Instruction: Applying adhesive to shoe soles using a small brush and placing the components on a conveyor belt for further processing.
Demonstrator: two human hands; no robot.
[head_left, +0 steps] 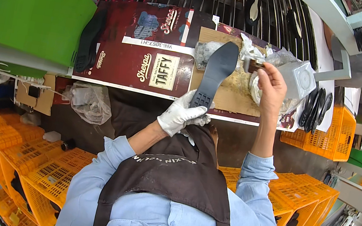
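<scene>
My left hand point(179, 115), in a white glove, is closed round the heel end of a black shoe sole point(220, 69). The sole tilts up and to the right over a cardboard sheet, its dark smooth face showing. To the right of it, my bare right hand point(271, 86) pinches a small brown and grey tool point(251, 65), which looks like a short brush. The tool is apart from the sole. A plastic-lined round container point(258, 88) sits just below and behind the right hand. Next to the sole's left edge lies a crumpled greyish wad point(205, 54).
Several shoe parts point(254, 8) lie on a rack of metal rods beyond the table. Black soles point(319, 110) stand at the right edge, others point(88, 45) at the left. A translucent tub point(302, 78) stands near my right hand. Orange crates point(56, 173) flank me.
</scene>
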